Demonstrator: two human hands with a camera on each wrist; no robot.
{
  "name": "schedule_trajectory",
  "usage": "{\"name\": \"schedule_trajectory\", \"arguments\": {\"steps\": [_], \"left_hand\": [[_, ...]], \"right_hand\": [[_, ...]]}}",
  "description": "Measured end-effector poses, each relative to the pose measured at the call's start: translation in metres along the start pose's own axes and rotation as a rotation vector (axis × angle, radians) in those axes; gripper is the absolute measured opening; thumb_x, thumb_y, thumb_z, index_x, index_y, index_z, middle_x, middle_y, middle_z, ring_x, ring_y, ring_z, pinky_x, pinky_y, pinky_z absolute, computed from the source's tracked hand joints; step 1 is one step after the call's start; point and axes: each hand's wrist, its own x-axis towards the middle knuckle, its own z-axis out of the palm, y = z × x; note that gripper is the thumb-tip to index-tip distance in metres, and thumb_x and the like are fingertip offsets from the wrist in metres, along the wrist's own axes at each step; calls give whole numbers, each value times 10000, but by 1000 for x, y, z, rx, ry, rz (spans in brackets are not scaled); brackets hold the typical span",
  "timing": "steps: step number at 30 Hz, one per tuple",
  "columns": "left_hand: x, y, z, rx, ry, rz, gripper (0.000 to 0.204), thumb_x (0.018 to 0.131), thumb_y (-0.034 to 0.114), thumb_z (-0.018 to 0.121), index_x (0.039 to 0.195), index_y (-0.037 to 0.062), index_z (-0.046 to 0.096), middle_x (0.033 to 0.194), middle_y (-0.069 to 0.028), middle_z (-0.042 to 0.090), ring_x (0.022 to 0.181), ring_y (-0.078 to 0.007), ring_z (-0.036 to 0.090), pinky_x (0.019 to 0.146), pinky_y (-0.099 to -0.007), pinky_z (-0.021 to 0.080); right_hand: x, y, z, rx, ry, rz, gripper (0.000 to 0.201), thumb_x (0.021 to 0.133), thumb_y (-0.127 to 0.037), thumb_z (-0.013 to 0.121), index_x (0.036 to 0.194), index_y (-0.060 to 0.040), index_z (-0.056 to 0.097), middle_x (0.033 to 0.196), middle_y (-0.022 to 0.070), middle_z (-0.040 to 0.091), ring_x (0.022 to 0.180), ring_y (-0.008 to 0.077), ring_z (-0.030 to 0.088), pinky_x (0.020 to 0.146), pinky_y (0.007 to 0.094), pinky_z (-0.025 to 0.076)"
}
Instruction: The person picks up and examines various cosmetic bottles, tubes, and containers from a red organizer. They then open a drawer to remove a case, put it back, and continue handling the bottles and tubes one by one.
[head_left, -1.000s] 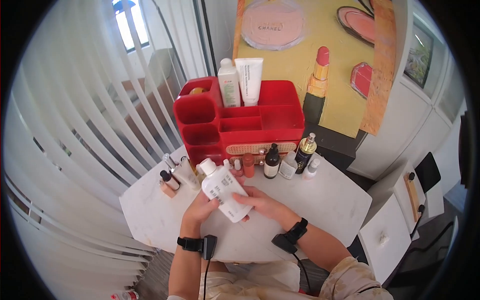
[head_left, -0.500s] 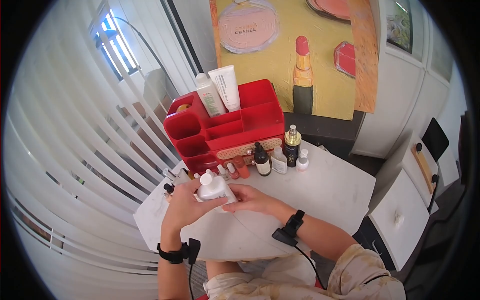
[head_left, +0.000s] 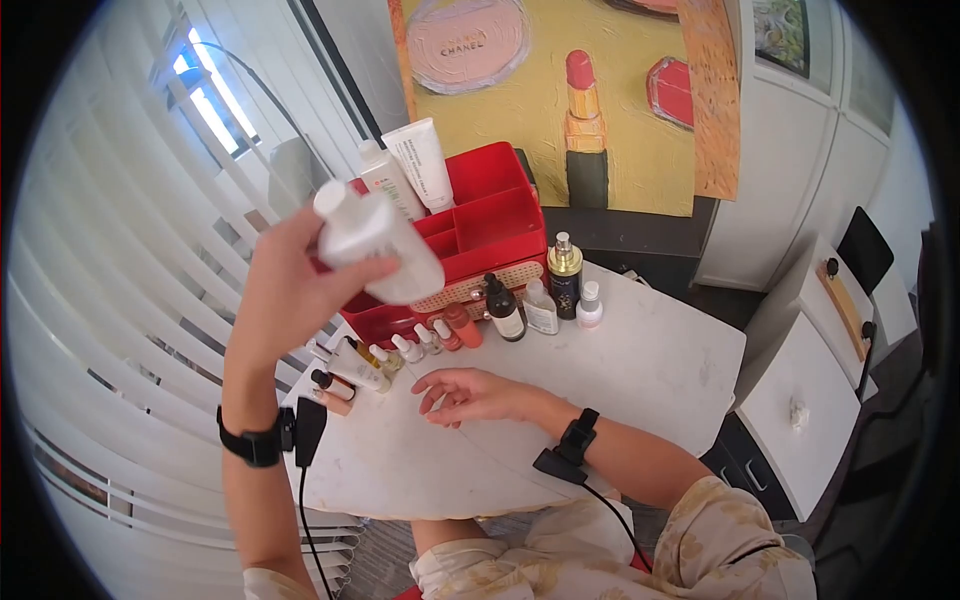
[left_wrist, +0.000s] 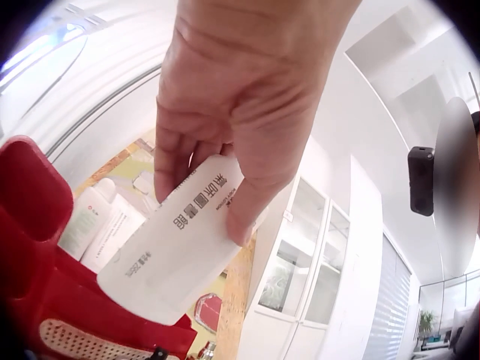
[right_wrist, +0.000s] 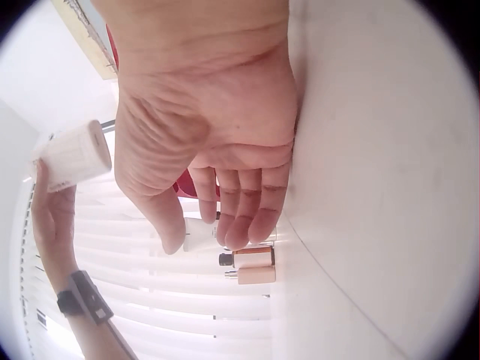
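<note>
My left hand grips a white lotion bottle with a white cap and holds it tilted in the air, in front of the red organizer. In the left wrist view the thumb lies along one side of the bottle, fingers round the other, and dark lettering runs down its face. A white tube and another white bottle stand in the organizer's back compartment. Low over the white table, my right hand is empty, its fingers loosely bent.
Along the organizer's front stand small nail polish bottles, a dark pump bottle, a clear bottle and a gold-topped bottle. A cream tube and a foundation bottle are at the left. Vertical blinds hang beside the table.
The left hand has lifted the white lotion bottle up and left toward the organizer. My right hand has let go of it and stays low over the table.
</note>
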Motion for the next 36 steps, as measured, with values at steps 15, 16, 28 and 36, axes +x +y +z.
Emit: {"name": "schedule_trajectory", "arguments": {"steps": [15, 16, 28, 36], "left_hand": [[163, -29, 99, 302, 191, 380, 647, 750, 277, 882, 1262, -7, 607, 1146, -188, 647, 1105, -364, 611, 978, -443, 487], [169, -35, 107, 325, 219, 378, 662, 741, 280, 887, 1265, -5, 599, 1142, -189, 644, 1108, -367, 606, 982, -446, 482], [189, -62, 135, 468, 234, 355, 732, 710, 302, 905, 1301, 28, 572, 1171, -169, 660, 1173, -364, 569, 1069, -443, 404], [193, -59, 123, 422, 261, 402, 461, 876, 316, 753, 1242, 53, 659, 1024, -134, 725, 1126, -322, 609, 1070, -434, 392]], "right_hand": [[0, -2, -1, -23, -35, -5, 548, 955, -282, 746, 1394, -45, 520, 1135, 65, 657, 850, 91, 630, 755, 250, 540], [0, -3, -1, -21, -35, -3, 553, 954, -285, 747, 1394, -41, 518, 1134, 66, 656, 849, 93, 629, 756, 250, 539], [2, 2, -3, -30, -46, 3, 578, 950, -329, 741, 1399, -47, 512, 1163, 81, 668, 895, 121, 641, 761, 273, 536], [3, 1, -2, -42, -40, 12, 544, 962, -325, 724, 1390, -56, 522, 1153, 79, 665, 888, 125, 635, 762, 276, 535]]}}
